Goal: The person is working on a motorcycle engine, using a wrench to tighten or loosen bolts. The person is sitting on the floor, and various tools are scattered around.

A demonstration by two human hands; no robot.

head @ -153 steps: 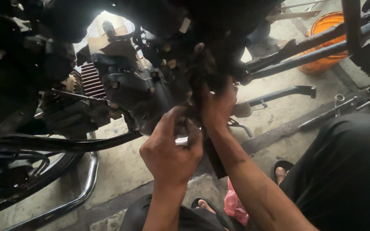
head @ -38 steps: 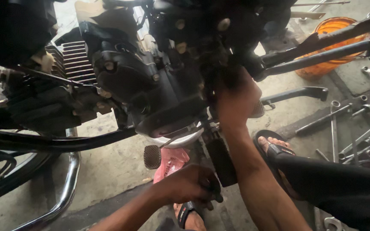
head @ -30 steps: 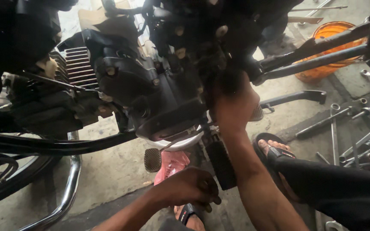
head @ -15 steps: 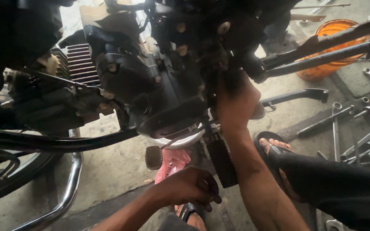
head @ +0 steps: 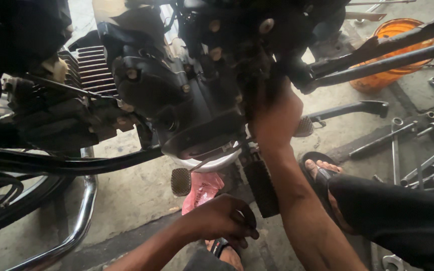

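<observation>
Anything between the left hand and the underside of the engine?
Yes. The left hand sits low near the floor; the foot pedal and a white bowl hang between it and the engine case. The right hand is already on the engine.

Grimy black motorcycle engine (head: 192,100), seemingly frame-mounted, overhead.

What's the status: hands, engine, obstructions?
Right hand reaching up into engine, fingers hidden. Left hand low, curled, contents unclear. Footpeg beside right forearm.
</observation>
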